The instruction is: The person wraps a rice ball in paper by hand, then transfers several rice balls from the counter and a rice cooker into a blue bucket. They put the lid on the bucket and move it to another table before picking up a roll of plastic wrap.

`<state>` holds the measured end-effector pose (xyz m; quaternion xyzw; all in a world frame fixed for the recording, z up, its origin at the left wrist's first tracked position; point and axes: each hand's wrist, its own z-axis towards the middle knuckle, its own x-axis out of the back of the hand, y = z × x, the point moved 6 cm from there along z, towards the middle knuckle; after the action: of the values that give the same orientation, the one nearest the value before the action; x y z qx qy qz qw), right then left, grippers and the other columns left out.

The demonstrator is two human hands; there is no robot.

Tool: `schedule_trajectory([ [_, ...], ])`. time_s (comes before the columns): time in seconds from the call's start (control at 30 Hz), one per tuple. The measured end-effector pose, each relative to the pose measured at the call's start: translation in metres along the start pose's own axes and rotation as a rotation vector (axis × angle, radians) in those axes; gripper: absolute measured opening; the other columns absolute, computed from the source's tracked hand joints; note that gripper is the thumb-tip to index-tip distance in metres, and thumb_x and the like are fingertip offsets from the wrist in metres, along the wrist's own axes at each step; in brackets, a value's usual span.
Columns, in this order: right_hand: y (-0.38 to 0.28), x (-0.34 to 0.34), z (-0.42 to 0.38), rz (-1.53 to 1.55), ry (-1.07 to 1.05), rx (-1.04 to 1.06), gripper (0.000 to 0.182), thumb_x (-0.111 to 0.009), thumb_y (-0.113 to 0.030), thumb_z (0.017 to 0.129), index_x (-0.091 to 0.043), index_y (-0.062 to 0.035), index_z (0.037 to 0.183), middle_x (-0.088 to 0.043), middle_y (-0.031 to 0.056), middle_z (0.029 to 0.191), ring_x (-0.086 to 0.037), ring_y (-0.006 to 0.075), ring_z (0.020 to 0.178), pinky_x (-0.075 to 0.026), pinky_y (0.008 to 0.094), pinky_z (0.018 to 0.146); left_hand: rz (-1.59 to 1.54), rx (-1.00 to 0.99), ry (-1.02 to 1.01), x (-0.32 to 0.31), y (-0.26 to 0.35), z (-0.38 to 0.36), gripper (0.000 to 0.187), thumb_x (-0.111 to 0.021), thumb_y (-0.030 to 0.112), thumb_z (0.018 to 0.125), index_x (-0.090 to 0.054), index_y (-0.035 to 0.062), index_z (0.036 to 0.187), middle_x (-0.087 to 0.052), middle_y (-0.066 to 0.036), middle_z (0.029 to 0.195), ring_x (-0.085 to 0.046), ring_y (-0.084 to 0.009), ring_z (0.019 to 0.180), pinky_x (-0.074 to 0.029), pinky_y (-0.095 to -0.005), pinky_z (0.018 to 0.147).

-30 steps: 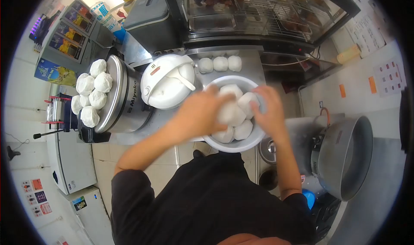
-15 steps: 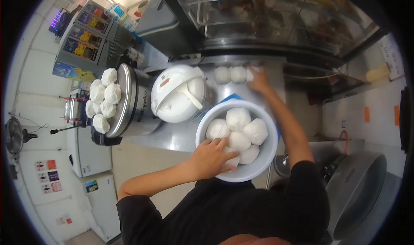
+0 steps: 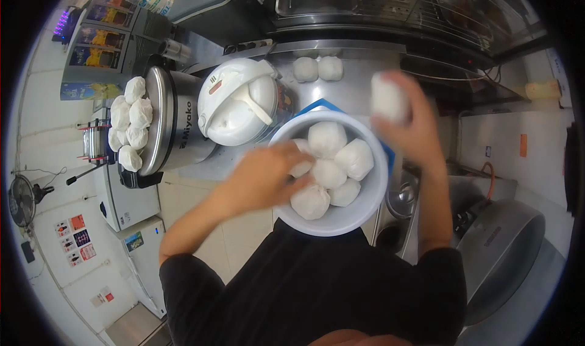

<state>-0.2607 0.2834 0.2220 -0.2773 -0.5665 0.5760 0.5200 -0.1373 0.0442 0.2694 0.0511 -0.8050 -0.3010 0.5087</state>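
Note:
My right hand (image 3: 409, 117), blurred by motion, is closed around a round white paper-wrapped bundle (image 3: 389, 97), held up to the right of a white bowl (image 3: 382, 181). Several similar wrapped bundles (image 3: 329, 174) fill the bowl in front of my body. Over its left rim hovers my left hand (image 3: 262, 172), thumb and fingers apart, fingertips overlapping the bundles on that side. Two more bundles (image 3: 318, 69) sit side by side on the metal counter (image 3: 353, 72) beyond the bowl.
A white rice cooker (image 3: 237, 105) with a white paddle (image 3: 256, 108) on its lid stands left of the bowl. Farther left, a large Miyako cooker (image 3: 186, 123) carries several wrapped bundles (image 3: 137, 111). A glass display case (image 3: 402, 11) borders the counter's back; a wok-like pan (image 3: 506, 254) is at right.
My right hand has lifted the third bundle off the counter and brought it right and toward me. My left hand has come off the lower-left bundle in the bowl and moved left.

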Motion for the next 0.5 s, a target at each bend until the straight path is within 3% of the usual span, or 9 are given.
schedule_trajectory([
  [0.07, -0.057, -0.009, -0.045, -0.175, -0.171, 0.143, 0.062, -0.089, -0.018, 0.075, -0.069, -0.0172, 0.133, -0.059, 0.0187, 0.139, -0.061, 0.0375, 0.127, -0.052, 0.047, 0.106, 0.031, -0.013, 0.204, 0.041, -0.012, 0.026, 0.028, -0.076, 0.021, 0.093, -0.075, 0.0062, 0.116, -0.074, -0.013, 0.098, -0.074, -0.0304, 0.089, -0.058, -0.0419, 0.08],
  [0.1, -0.076, -0.019, -0.065, -0.242, -0.283, 0.183, 0.06, -0.089, -0.017, 0.075, -0.07, -0.0181, 0.132, -0.059, 0.0207, 0.138, -0.059, 0.0395, 0.129, -0.05, 0.0473, 0.109, 0.054, -0.033, 0.289, 0.057, -0.019, 0.044, 0.024, -0.075, 0.024, 0.093, -0.073, 0.0097, 0.112, -0.073, -0.013, 0.092, -0.075, -0.0309, 0.087, -0.057, -0.0438, 0.074],
  [0.17, -0.076, -0.05, -0.102, -0.287, -0.449, 0.203, 0.053, -0.088, -0.017, 0.076, -0.073, -0.0201, 0.127, -0.059, 0.0239, 0.136, -0.06, 0.0435, 0.126, -0.052, 0.05, 0.106, 0.235, 0.087, 0.25, 0.068, -0.042, 0.094, 0.032, -0.077, 0.031, 0.091, -0.074, 0.0078, 0.113, -0.076, -0.014, 0.102, -0.075, -0.0304, 0.096, -0.058, -0.0452, 0.08],
  [0.27, -0.055, -0.088, -0.129, -0.445, -0.542, 0.234, 0.056, -0.089, -0.017, 0.076, -0.07, -0.0149, 0.128, -0.053, 0.025, 0.142, -0.057, 0.0443, 0.129, -0.048, 0.0523, 0.11, 0.511, 0.167, 0.116, 0.028, -0.107, 0.189, 0.048, -0.081, 0.039, 0.083, -0.074, 0.0099, 0.12, -0.073, -0.017, 0.122, -0.071, -0.0366, 0.116, -0.058, -0.0488, 0.094],
  [0.33, -0.06, -0.087, -0.122, -0.429, -0.537, 0.23, 0.054, -0.088, -0.021, 0.078, -0.07, -0.0134, 0.128, -0.054, 0.0255, 0.14, -0.057, 0.044, 0.128, -0.046, 0.0522, 0.11, 0.594, 0.331, -0.019, -0.022, -0.166, 0.242, 0.069, -0.084, 0.044, 0.078, -0.067, 0.0156, 0.138, -0.066, -0.017, 0.139, -0.063, -0.04, 0.131, -0.055, -0.046, 0.106],
  [0.4, -0.061, -0.082, -0.117, -0.45, -0.546, 0.238, 0.05, -0.085, -0.027, 0.081, -0.07, -0.0099, 0.126, -0.058, 0.0235, 0.134, -0.058, 0.0411, 0.128, -0.043, 0.0497, 0.111, 0.486, 0.578, -0.223, -0.043, -0.195, 0.261, 0.07, -0.078, 0.037, 0.082, -0.062, 0.0096, 0.144, -0.063, -0.018, 0.144, -0.064, -0.0393, 0.131, -0.054, -0.0457, 0.108],
  [0.43, -0.055, -0.086, -0.116, -0.465, -0.658, 0.183, 0.048, -0.084, -0.026, 0.083, -0.07, -0.0097, 0.125, -0.06, 0.0221, 0.133, -0.058, 0.0399, 0.128, -0.044, 0.0489, 0.111, 0.424, 0.698, -0.323, -0.053, -0.209, 0.268, 0.071, -0.075, 0.034, 0.084, -0.059, 0.0066, 0.147, -0.061, -0.018, 0.147, -0.064, -0.0389, 0.131, -0.054, -0.0456, 0.109],
  [0.5, -0.041, -0.095, -0.118, -0.49, -0.885, 0.056, 0.044, -0.082, -0.025, 0.085, -0.071, -0.0091, 0.124, -0.063, 0.0193, 0.131, -0.058, 0.0374, 0.129, -0.044, 0.0473, 0.11, 0.323, 0.777, -0.087, -0.081, -0.261, 0.286, 0.084, -0.077, 0.038, 0.083, -0.05, -0.001, 0.152, -0.056, -0.021, 0.151, -0.059, -0.0383, 0.137, -0.052, -0.0455, 0.112],
])
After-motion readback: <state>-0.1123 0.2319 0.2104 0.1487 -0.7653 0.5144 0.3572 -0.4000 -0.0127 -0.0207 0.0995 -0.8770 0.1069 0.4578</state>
